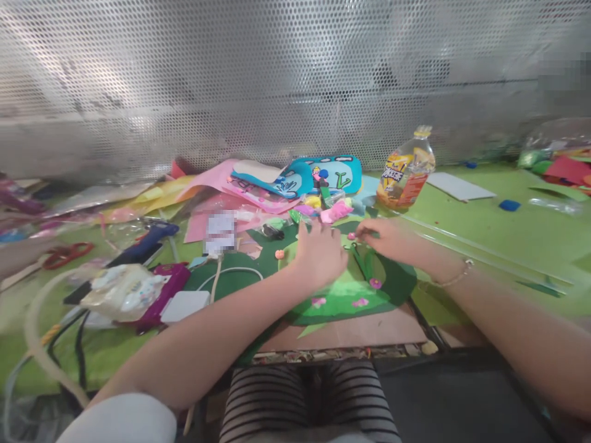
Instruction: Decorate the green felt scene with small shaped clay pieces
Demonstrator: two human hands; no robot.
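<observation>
A green craft board (341, 307) lies in front of me, with a lighter green oval and small pink flower shapes on it. My left hand (321, 255) rests over its left part, palm down, fingers spread and stretched forward. At its upper right, my right hand (385, 239) has bent fingers drawn together at the tips, close to a small pink piece (351, 235); whether it holds that piece is too blurred to tell. Dark green stem strips (364, 261) run down to a pink flower (375, 283). An orange-pink piece (279, 254) sits at the left.
Beyond the board lie bags of coloured clay (337, 211) and a blue picture (330, 175). A plastic bottle (406, 169) stands behind my right hand. At left are a blue glue gun (148, 243), orange scissors (68, 255), a purple box (159, 295) and cables. A perforated metal panel (295, 74) rises behind.
</observation>
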